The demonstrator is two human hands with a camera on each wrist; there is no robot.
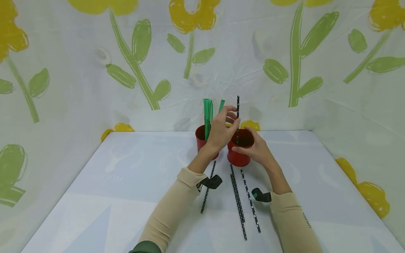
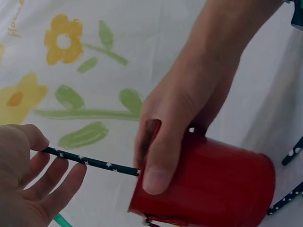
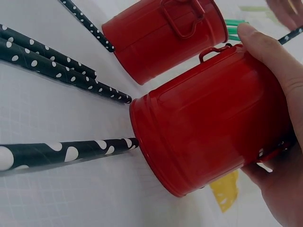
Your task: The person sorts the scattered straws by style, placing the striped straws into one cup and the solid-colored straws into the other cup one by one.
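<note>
My left hand (image 1: 222, 129) pinches a black paper straw (image 1: 238, 105) with white stars between thumb and fingertips. The straw stands upright, its lower end inside the mouth of a small red metal bucket (image 1: 238, 160). Around that bucket's rim my right hand (image 1: 257, 148) holds on, the thumb on the near side and the fingers behind. In the left wrist view, the right thumb lies over the rim close to where the starred straw (image 2: 109, 165) goes in. A second red bucket (image 3: 165, 40) stands just left of the first, with green straws (image 1: 207, 114) sticking up from it.
Several black straws with white dots lie on the white table (image 1: 126, 182): one straw (image 1: 205, 198) at the left, a close group of straws (image 1: 237, 196) in the middle, another straw (image 1: 251, 202) at the right. A flower-printed sheet (image 1: 227, 63) hangs behind the table's back edge.
</note>
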